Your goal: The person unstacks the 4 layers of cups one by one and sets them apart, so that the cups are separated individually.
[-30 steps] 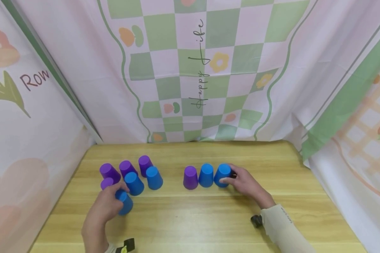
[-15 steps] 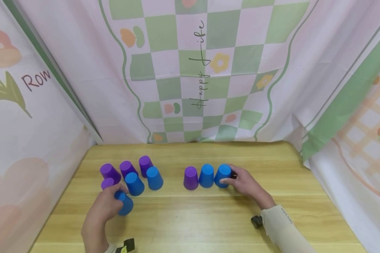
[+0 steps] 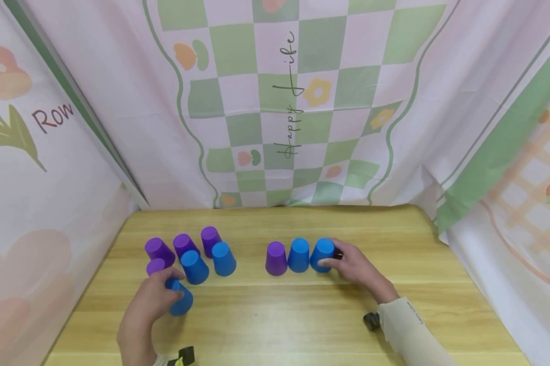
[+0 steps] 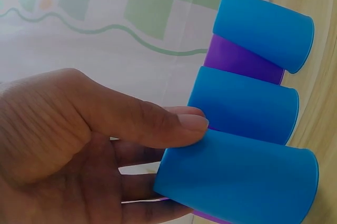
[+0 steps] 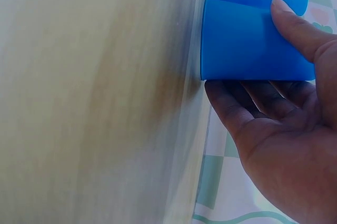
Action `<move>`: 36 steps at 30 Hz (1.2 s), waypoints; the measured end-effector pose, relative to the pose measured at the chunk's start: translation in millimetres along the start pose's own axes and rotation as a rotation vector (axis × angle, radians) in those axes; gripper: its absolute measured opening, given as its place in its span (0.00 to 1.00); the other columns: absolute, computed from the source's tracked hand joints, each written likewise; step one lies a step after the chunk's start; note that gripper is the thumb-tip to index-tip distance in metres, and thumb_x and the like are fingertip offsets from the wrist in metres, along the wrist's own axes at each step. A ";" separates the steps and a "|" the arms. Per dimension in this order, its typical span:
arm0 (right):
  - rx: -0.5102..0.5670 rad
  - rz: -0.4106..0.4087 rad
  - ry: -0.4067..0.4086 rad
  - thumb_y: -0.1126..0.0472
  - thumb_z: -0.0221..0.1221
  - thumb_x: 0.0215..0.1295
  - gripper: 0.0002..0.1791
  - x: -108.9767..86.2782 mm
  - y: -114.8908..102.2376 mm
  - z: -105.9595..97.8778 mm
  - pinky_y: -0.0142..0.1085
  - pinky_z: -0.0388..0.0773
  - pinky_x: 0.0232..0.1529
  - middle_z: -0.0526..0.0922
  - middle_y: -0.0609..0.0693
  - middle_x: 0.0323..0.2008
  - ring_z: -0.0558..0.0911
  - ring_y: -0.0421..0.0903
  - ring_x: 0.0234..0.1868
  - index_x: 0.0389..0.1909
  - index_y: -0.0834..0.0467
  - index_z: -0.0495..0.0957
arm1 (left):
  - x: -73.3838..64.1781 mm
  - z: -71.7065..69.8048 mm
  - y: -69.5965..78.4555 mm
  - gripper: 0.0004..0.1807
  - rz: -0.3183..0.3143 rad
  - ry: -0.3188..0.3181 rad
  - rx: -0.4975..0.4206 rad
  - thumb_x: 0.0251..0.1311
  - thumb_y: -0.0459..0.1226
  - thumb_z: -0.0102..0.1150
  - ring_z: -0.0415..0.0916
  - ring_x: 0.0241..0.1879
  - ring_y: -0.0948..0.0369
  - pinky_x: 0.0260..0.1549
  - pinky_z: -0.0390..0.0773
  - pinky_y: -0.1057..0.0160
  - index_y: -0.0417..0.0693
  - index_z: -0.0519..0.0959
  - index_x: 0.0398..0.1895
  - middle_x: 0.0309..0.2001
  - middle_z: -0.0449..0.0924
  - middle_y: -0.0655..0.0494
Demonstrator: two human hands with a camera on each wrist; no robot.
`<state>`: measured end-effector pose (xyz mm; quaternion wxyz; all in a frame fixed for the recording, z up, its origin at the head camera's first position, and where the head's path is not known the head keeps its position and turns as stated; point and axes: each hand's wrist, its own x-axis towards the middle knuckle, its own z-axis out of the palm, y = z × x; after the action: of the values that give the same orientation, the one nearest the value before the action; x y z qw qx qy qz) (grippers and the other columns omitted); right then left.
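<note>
My left hand [image 3: 147, 300] holds a blue cup [image 3: 183, 302] at the front of the left group, thumb on its near side and fingers behind. In the left wrist view the thumb tip rests near the narrow end of that blue cup [image 4: 237, 176]. My right hand [image 3: 358, 264] grips another blue cup [image 3: 322, 249], the rightmost of a row of three. The right wrist view has the thumb on one side of this blue cup [image 5: 242, 42] and the fingers along another. Next to it stand a blue cup [image 3: 298, 255] and a purple cup [image 3: 276, 259]. All stand upside down.
Behind the left hand are two blue cups [image 3: 195, 268] [image 3: 224, 259] and several purple cups [image 3: 159, 250], one partly hidden by the hand. The wooden table [image 3: 275, 320] ends at a checkered curtain [image 3: 279, 122] at the back, with more cloth on both sides.
The blue cup in my left hand has shifted slightly toward me, and the left fingers have moved a little on it. My right hand and its row of cups stay in place.
</note>
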<state>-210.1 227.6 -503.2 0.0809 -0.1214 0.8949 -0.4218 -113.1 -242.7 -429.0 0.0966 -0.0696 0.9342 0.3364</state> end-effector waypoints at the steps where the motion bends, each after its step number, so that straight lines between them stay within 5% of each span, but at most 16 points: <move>1: -0.001 -0.001 0.000 0.44 0.69 0.68 0.26 -0.1 0.0 0.1 0.58 0.81 0.63 0.85 0.49 0.52 0.81 0.51 0.53 0.62 0.49 0.79 | -0.1 0.0 0.2 0.20 0.007 0.003 0.000 0.58 0.29 0.68 0.81 0.51 0.43 0.52 0.82 0.34 0.39 0.82 0.55 0.53 0.84 0.38; 10: 0.005 0.009 0.001 0.44 0.69 0.68 0.28 -0.3 -0.1 0.0 0.60 0.79 0.65 0.85 0.50 0.55 0.81 0.52 0.56 0.65 0.50 0.78 | -5.6 -3.8 8.9 0.19 0.056 0.049 -0.050 0.67 0.30 0.61 0.75 0.64 0.32 0.61 0.77 0.31 0.36 0.80 0.60 0.62 0.80 0.31; 24: 0.007 0.012 -0.002 0.44 0.69 0.68 0.25 -0.7 -2.0 -0.4 0.60 0.80 0.64 0.85 0.49 0.53 0.81 0.52 0.54 0.62 0.49 0.79 | -17.0 -8.4 25.5 0.17 0.133 0.070 -0.117 0.73 0.33 0.60 0.77 0.65 0.36 0.64 0.76 0.33 0.38 0.80 0.62 0.62 0.82 0.37; 36: 0.007 -0.001 -0.002 0.44 0.68 0.69 0.26 0.1 -0.9 -0.6 0.60 0.80 0.63 0.85 0.51 0.55 0.82 0.53 0.57 0.63 0.51 0.79 | -13.3 0.9 40.4 0.13 0.179 0.074 -0.164 0.76 0.36 0.57 0.80 0.63 0.44 0.63 0.78 0.38 0.44 0.82 0.58 0.59 0.85 0.44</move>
<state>-210.1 227.4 -502.1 0.0820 -0.1222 0.8933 -0.4247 -107.9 -210.5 -401.8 0.0257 -0.0061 0.9090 0.4160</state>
